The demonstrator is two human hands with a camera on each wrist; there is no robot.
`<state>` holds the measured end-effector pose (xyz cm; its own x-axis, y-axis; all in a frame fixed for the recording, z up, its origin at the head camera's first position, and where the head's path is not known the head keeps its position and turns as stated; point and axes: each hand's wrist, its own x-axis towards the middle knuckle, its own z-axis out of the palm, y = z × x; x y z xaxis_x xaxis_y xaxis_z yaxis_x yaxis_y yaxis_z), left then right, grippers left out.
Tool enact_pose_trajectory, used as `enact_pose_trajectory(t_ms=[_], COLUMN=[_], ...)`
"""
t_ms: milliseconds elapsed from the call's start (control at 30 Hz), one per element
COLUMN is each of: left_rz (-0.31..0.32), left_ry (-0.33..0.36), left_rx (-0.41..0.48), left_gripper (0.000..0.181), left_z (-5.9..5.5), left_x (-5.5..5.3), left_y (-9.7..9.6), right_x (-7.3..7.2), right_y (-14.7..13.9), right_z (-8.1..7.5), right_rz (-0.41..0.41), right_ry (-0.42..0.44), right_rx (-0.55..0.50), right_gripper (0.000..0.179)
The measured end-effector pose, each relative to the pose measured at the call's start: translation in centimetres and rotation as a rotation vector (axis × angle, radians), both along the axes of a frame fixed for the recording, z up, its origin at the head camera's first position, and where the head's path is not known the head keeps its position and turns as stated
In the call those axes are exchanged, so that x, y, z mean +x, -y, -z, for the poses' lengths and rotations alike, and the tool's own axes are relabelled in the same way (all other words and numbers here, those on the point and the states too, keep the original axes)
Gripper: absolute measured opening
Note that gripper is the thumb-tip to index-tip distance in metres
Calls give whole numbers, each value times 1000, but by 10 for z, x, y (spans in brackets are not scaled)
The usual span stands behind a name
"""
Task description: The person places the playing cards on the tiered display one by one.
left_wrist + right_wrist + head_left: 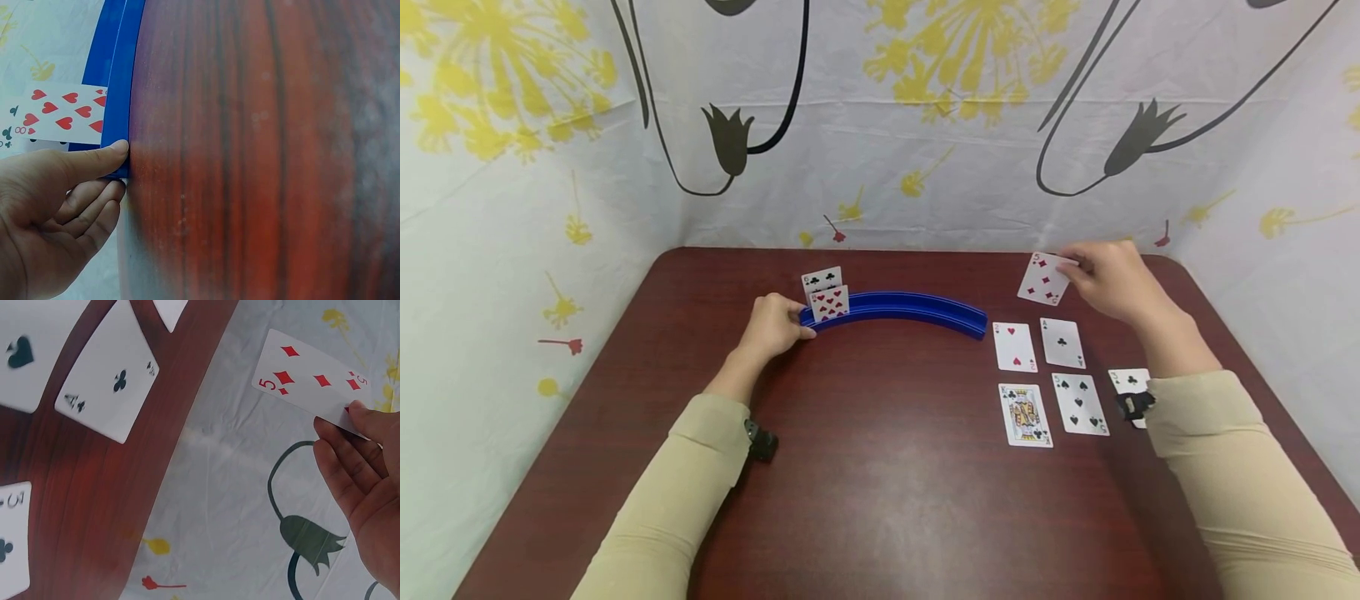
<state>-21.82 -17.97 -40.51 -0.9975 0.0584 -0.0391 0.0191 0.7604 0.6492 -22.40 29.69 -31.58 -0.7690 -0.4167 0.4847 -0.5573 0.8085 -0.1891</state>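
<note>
The left hand (pixel 772 325) pinches the left end of a blue, curved card holder (pixel 902 305) on the table (pixel 865 467), six of clubs (pixel 822 277) and eight of hearts (pixel 830 303) upright in it; across, the right hand (pixel 1108 279) pinches a white five of diamonds (pixel 1043 279), red pips showing, beyond the ace of clubs (pixel 1063 343).

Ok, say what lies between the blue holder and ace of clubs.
The two of hearts lies between the blue holder and the ace in the head view.

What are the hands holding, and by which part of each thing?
The right hand pinches the five of diamonds near one corner; the left hand grips the blue card holder at one end.
</note>
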Motion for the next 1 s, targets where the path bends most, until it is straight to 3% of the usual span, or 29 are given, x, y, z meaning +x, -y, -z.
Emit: enact_pose_trajectory(t_ms=[1000], left_rz=[0], left_ry=[-22], left_rx=[-30], left_gripper=[47], left_z=[1], left_x=[-2], left_y=[1], right_x=[-12], right_y=[54], right_z=[2], right_rz=[-84], right_ry=[49], right_rx=[-64], right_gripper=[11])
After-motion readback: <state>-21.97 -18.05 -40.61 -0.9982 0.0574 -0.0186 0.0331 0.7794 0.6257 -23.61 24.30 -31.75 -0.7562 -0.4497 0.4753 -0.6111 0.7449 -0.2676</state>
